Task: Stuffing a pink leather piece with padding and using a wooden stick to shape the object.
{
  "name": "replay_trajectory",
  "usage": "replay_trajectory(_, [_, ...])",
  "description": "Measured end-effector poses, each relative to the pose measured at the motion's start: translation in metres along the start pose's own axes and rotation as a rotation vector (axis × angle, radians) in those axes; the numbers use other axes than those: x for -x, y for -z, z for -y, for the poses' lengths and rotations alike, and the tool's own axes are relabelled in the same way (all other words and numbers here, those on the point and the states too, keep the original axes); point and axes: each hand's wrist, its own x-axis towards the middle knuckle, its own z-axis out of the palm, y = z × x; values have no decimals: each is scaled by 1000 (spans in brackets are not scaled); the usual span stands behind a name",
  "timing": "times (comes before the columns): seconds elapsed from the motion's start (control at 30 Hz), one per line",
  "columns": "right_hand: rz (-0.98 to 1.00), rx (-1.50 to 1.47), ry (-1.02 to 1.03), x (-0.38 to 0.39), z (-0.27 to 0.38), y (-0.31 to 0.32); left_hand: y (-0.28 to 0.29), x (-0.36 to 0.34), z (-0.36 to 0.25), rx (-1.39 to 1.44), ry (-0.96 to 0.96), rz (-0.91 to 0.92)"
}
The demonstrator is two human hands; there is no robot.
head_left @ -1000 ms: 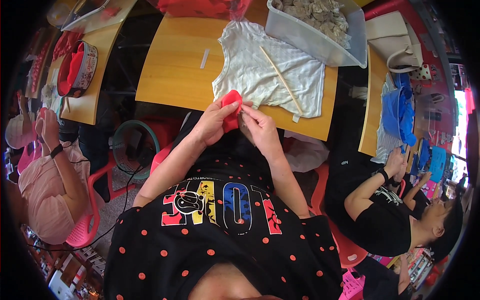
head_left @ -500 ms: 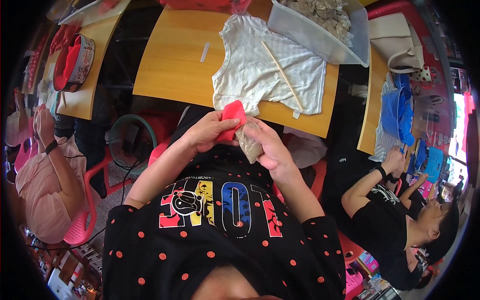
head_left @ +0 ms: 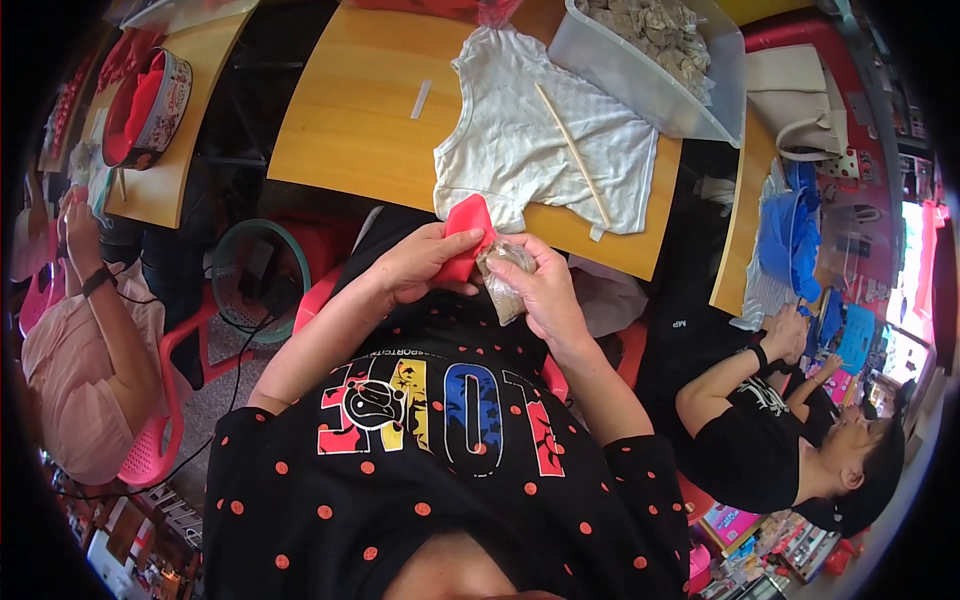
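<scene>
Fingers pinching red pouch; right hand gripping clear filled bag.

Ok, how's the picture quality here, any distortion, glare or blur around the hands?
Head view: strong fisheye, the wooden table edges bow and the corners go black; daylight is even, with blown-out glare at the far right rim; the left hand and right hand on the red cloth piece look sharp.

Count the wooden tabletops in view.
3: the middle table under the white shirt, the left table bearing a round tin, the right table partly covered in blue cloth. More may be hidden.
</scene>
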Motion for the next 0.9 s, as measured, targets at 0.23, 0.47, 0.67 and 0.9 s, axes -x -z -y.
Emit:
replay_trajectory(0.23, [-57, 159, 122, -2, -2, -7, -14, 2, -3, -10, -51, -139])
replay_trajectory(0.47, [-92, 407, 214, -3, -4, -4, -14, -11, 11, 125, -375, -240])
replay_trajectory(0.67, [-36, 488, 225, -6, -1, -9, -16, -13, 16, 239, -357, -231])
replay_trajectory(0.9, [-11, 400, 209, -12, -11, -3, -11, -8, 7, 171, -261, -207])
